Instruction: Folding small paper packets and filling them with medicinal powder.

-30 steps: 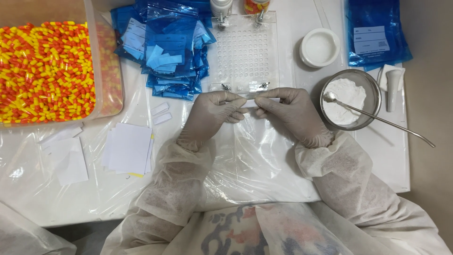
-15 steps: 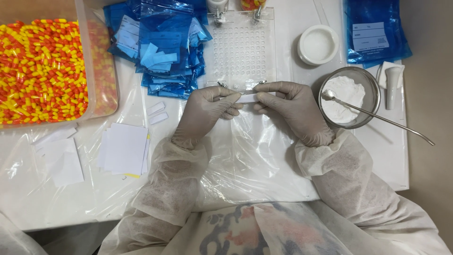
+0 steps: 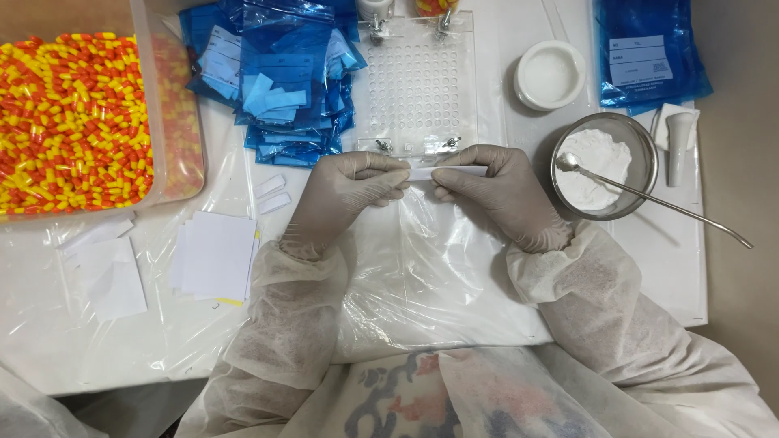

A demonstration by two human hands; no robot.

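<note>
White table [image 3: 730,268], clear plastic sheet [image 3: 422,276]

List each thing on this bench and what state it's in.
Left hand: gloved, pinching paper strip.
Right hand: gloved, pinching paper strip.
Paper strip: held flat between both hands.
Metal bowl: part-filled with white powder, spoon resting inside.
Capsule bin: open, full of capsules.
Hole tray: flat on the table.

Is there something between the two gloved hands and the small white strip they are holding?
Nothing visible. The left hand and right hand both pinch the white strip directly, one at each end, just below the clear perforated tray.
</note>
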